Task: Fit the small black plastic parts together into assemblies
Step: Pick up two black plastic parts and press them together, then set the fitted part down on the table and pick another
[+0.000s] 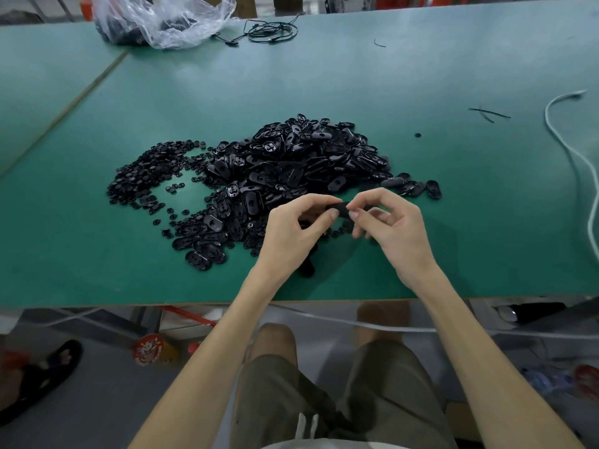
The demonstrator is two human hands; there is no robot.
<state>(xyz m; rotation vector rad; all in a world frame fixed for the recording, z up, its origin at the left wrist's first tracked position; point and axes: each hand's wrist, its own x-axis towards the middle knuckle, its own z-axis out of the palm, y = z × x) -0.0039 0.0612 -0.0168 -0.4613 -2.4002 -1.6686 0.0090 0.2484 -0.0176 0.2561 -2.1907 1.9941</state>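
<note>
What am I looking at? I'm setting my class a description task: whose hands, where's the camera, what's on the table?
No machine here: a person's two bare hands. The single camera sits on their head, looking down. The left hand and right hand together pinch one small black part above a green table. Behind lie a pile of oval black parts and a heap of smaller round pieces. A plastic bag sits at the far edge, a white cable at the right.

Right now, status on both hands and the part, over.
Both left hand and right hand pinch one black part over the green table. Just beyond, pile of loose parts. Nothing blocking.
</note>
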